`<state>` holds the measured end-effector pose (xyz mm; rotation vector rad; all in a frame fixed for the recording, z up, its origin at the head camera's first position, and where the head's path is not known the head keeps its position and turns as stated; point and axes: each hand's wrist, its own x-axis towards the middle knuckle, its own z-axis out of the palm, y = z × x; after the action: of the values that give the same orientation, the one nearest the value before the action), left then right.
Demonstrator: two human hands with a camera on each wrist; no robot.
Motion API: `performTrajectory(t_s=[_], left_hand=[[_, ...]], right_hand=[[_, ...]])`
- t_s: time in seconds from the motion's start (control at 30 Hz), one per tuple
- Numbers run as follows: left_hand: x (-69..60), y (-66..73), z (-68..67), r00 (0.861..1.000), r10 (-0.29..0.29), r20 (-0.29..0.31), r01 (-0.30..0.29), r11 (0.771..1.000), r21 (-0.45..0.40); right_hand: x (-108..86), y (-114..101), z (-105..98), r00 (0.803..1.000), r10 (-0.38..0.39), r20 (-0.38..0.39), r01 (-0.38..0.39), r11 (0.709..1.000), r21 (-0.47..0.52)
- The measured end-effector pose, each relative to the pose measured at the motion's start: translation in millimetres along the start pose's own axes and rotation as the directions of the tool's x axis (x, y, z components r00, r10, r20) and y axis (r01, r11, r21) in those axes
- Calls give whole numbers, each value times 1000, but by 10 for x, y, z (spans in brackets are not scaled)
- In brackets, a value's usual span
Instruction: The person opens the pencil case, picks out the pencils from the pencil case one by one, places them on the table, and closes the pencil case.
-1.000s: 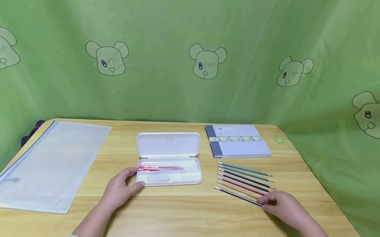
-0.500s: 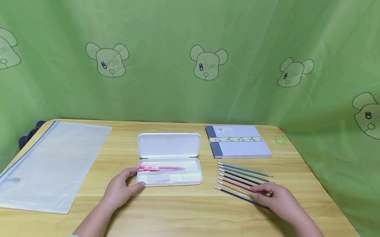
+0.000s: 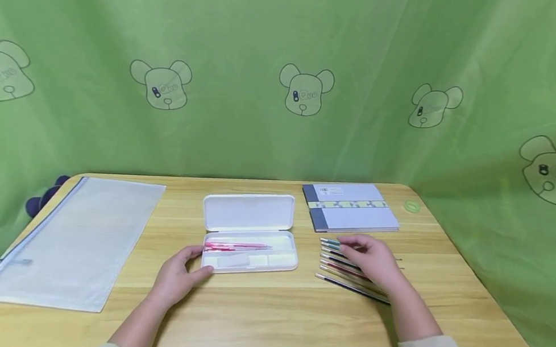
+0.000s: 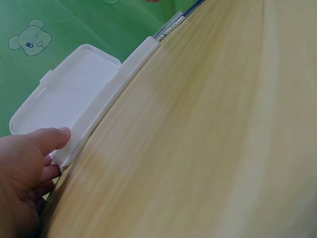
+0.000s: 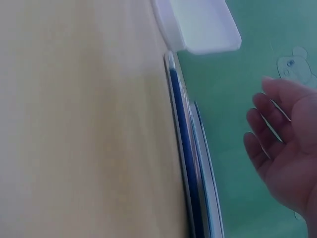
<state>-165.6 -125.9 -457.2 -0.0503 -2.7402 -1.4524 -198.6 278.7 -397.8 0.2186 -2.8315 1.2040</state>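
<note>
A white pencil case (image 3: 246, 213) lies with its lid raised in the middle of the table, pink-and-red pens (image 3: 233, 247) and a pale block (image 3: 233, 260) inside. My left hand (image 3: 174, 277) holds its left end; in the left wrist view the thumb (image 4: 52, 140) lies over the near wall and the fingers bend at the corner. Several pencils (image 3: 342, 284) lie side by side to the right of the case. Over their far ends hovers my right hand (image 3: 371, 258), partly hiding them. In the right wrist view its fingers (image 5: 265, 126) are loosely bent, with nothing between them.
A notebook (image 3: 355, 219) with a patterned band lies behind the pencils, and a small green ring (image 3: 411, 206) sits beyond it. At the left is a translucent zip pouch (image 3: 79, 242). Green curtain (image 3: 231, 128) surrounds the table's back and sides.
My right hand has lifted from the near pencils' right ends and moved left and away to the farthest pencils. My left hand stays on the pencil case.
</note>
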Motion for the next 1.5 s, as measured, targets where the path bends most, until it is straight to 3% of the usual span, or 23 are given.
performTrajectory(t_s=[0.27, 0.57, 0.77, 1.1, 1.5], left_hand=[[18, -6, -27, 1000, 2, -1, -2, 1000, -11], [25, -1, -40, 1000, 6, -4, -6, 1000, -26], [17, -8, -12, 1000, 7, -15, -7, 999, -33], [-17, 0, 4, 1000, 16, -15, -16, 1000, -17], [-21, -8, 24, 999, 28, -22, -28, 1000, -1]], right_hand=[[454, -270, 215, 999, 17, 33, -22, 989, 144], [885, -492, 452, 999, 41, 23, -44, 984, 175], [1055, -568, 572, 998, 41, 49, -52, 971, 235], [1000, -641, 570, 999, 20, 41, -29, 974, 223], [551, -550, 591, 999, -14, 45, 1, 966, 259]])
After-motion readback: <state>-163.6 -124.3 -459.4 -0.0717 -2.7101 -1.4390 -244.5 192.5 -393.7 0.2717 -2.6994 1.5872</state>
